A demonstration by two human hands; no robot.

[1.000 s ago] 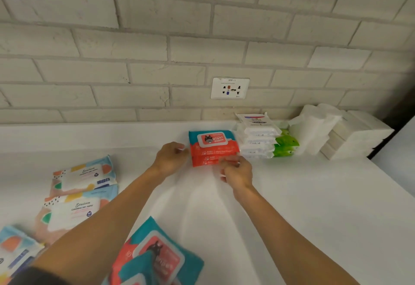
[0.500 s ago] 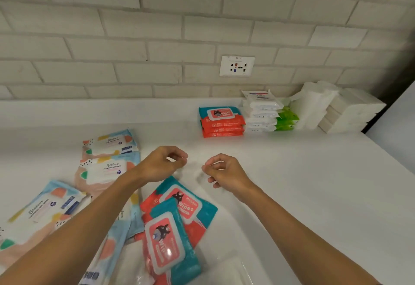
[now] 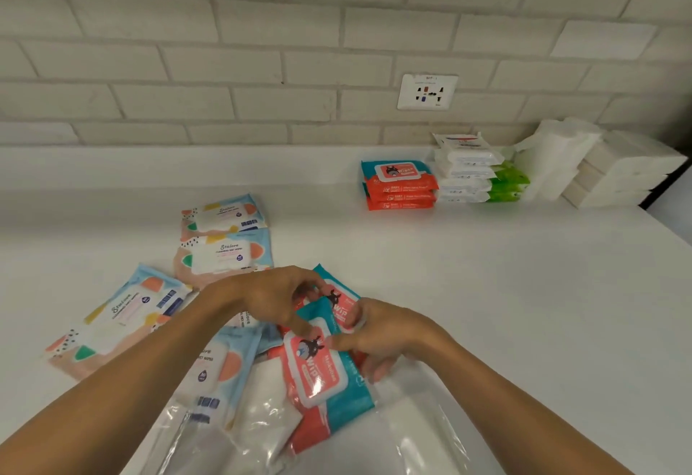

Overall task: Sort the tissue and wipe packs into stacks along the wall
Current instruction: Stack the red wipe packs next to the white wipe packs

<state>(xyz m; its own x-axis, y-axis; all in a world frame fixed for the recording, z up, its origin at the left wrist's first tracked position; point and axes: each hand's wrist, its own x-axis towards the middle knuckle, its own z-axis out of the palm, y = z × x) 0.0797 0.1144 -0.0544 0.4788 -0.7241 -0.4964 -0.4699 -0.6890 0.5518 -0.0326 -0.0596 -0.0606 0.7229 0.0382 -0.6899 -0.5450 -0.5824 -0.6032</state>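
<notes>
Nearest, clear-wrapped white tissue packs (image 3: 412, 433) lie on the white counter (image 3: 524, 306). Overlapping them is a teal-and-red wipe pack with a coral flip lid (image 3: 318, 373). The right hand (image 3: 385, 336) clamps its right edge, thumb above, fingers beneath. The left hand (image 3: 269, 302) pinches its far end. Pastel patterned wipe packs (image 3: 120, 317) lie to the left. Along the pale brick wall (image 3: 224, 62) stand a stack of three teal-and-red packs (image 3: 398, 186), a white-and-green pack stack (image 3: 472, 174) and white tissue stacks (image 3: 629, 171).

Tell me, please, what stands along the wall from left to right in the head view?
Red-and-teal wipe stack → white wipe stack → green packs → loose white tissue bundle → white tissue pack stack.
</notes>
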